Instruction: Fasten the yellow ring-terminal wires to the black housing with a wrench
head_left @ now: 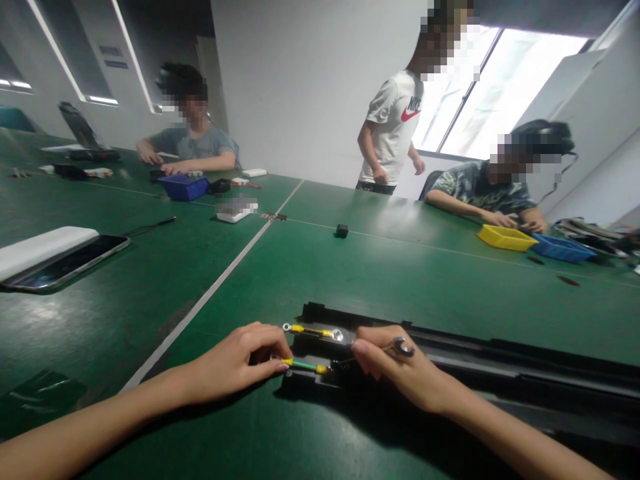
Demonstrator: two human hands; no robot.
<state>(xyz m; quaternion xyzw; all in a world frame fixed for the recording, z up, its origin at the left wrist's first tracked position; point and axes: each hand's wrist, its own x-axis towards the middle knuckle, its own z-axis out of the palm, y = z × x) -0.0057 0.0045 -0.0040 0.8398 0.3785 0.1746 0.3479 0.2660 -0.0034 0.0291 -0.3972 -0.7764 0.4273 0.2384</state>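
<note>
My left hand (250, 357) pinches the yellow-sleeved end of a short green wire (306, 366) between thumb and fingertips. Its other yellow end meets the lower part of a long black channel-shaped housing (480, 363). A second short wire (313, 331) lies just beyond, with a ring terminal at its free end and its inner end at a round metal fastener (337, 335). My right hand (395, 363) is closed over the housing around a slim metal wrench (403, 347), whose curved end sticks out above the fingers. Where the wrench's other end touches is hidden in shadow.
Across the green table (280, 267) sit two people, with another standing. A phone (70, 263) and a white box (47, 247) lie at left. A small black block (341, 231) sits mid-table. Yellow (506, 238) and blue (563, 247) bins stand right; a dark blue bin (185, 187) stands far left.
</note>
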